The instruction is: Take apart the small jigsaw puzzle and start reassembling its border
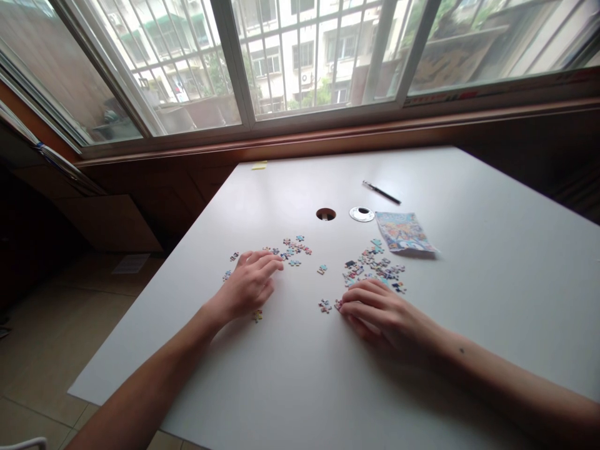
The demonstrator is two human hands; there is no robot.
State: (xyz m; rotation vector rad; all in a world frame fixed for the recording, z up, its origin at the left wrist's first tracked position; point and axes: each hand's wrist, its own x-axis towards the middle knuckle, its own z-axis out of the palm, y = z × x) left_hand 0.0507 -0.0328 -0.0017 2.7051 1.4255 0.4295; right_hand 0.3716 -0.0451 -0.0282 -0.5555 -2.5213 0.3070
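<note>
Small coloured jigsaw pieces lie scattered on a white table (469, 300). One loose group of pieces (293, 248) sits just beyond my left hand (250, 284), which rests flat on the table with fingers stretched out toward them. A denser pile of pieces (375, 269) lies just past my right hand (379, 312). That hand lies palm down, fingers extended leftward, fingertips touching a piece (337, 305) beside another small piece (324, 306). A single piece (257, 315) lies under my left wrist's edge.
A printed puzzle bag (403, 232) lies behind the right pile. A black pen (381, 192), a round white cap (362, 214) and an open cable hole (325, 214) are farther back. A yellow note (259, 165) sits at the far edge below the window.
</note>
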